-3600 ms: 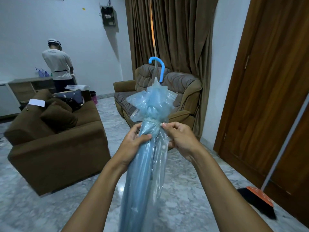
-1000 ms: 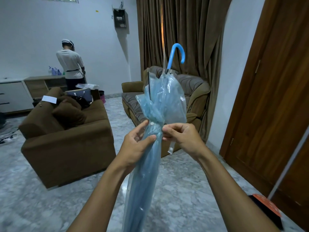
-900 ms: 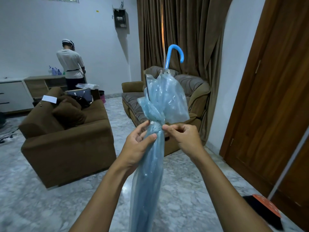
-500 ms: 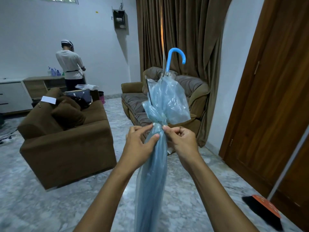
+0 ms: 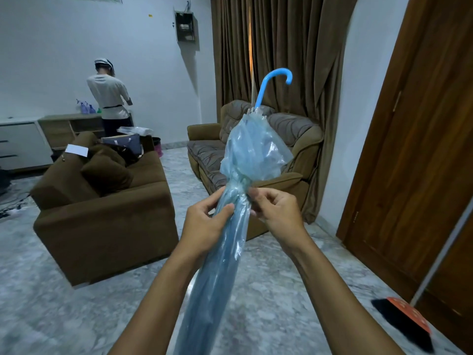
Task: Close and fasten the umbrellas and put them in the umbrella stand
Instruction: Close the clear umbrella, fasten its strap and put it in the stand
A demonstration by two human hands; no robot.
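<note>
I see my left hand [image 5: 204, 221] and right hand [image 5: 277, 213] pinching the cinched waist of a translucent blue umbrella [image 5: 230, 239], hooked handle [image 5: 275, 82] up, over marble floor [image 5: 268, 290]; broom [image 5: 407, 321] beside wooden door [image 5: 422, 162].

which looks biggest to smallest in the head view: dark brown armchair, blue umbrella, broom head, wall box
1. dark brown armchair
2. blue umbrella; it is close to the camera, so this rank is unsure
3. broom head
4. wall box; it hangs far off, so its true size is unsure
</note>
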